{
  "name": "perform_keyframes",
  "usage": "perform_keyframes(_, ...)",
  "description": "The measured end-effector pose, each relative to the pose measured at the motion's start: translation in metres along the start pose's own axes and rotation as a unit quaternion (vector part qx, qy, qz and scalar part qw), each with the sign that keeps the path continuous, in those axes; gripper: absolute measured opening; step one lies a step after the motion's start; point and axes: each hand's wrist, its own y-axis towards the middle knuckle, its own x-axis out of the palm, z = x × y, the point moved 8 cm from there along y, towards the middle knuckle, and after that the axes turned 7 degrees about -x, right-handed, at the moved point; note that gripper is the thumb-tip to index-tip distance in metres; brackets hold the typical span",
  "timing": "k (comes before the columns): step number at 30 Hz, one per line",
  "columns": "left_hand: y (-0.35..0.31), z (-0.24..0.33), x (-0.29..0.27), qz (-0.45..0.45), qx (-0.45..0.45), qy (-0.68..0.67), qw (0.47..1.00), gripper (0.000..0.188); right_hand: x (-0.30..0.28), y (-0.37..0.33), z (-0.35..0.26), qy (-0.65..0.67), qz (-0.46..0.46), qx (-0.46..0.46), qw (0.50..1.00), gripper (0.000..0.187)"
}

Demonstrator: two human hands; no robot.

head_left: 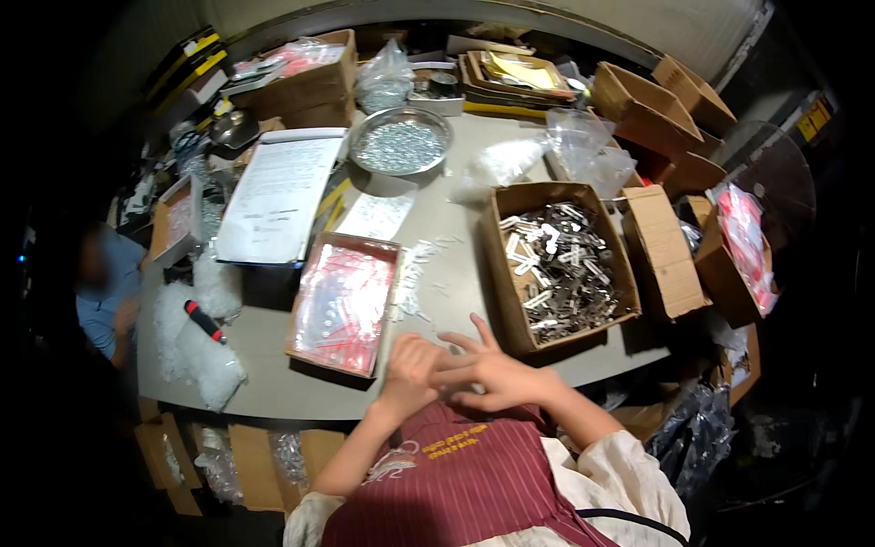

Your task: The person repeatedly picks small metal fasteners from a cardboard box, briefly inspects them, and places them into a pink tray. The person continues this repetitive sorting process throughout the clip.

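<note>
The maroon pinstriped apron (474, 488) lies nearest the camera, with cream sleeves at both forearms. Directly above it, the left hand (412, 360) and the right hand (497, 374) meet at the near edge of the grey bench (456, 273). The left hand is curled into a loose fist; the right hand is spread, fingers fanned, and lies against the left. Whether a small part is pinched between them cannot be told.

Judged from this posture, the step in hand is handling or fitting one small piece close to the body. The next move likely calls for a reach forward to one of the two nearest boxes.

Just left of the hands stands one shallow cardboard box of red-printed clear plastic bags (344, 303). Just right stands one open cardboard box of silver metal brackets (561, 260); the brackets are too many to count. Between the two boxes lies a scatter of small white plastic pieces (415, 273).

Further out:
- one round metal pan of small silver screws (400, 141);
- one white printed sheet on a board (278, 193);
- one red-and-black handled tool (205, 321), resting on clear bags;
- several empty cardboard boxes (647, 109) at the right.

One other person (105, 287) is at the far left.
</note>
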Motion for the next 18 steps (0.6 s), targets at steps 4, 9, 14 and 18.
perform_keyframes(4, -0.001, -0.012, 0.011, 0.017, -0.064, -0.057, 0.996, 0.025, -0.085, -0.029, 0.052, 0.201, 0.258, 0.096, 0.940, 0.026)
perform_keyframes(9, -0.007, -0.029, 0.021, 0.000, -0.146, -0.100, 0.984, 0.020, -0.181, -0.063, 0.204, -0.144, 0.296, 0.347, 0.878, 0.022)
perform_keyframes(14, -0.011, -0.031, 0.018, -0.004, -0.152, -0.084, 0.985, 0.018, -0.163, -0.052, 0.281, -0.270, 0.156, 0.444, 0.840, 0.050)
perform_keyframes(18, -0.020, -0.044, 0.017, 0.002, -0.190, -0.088, 0.978, 0.019, -0.152, -0.053, 0.313, -0.295, 0.147, 0.450, 0.830, 0.035)
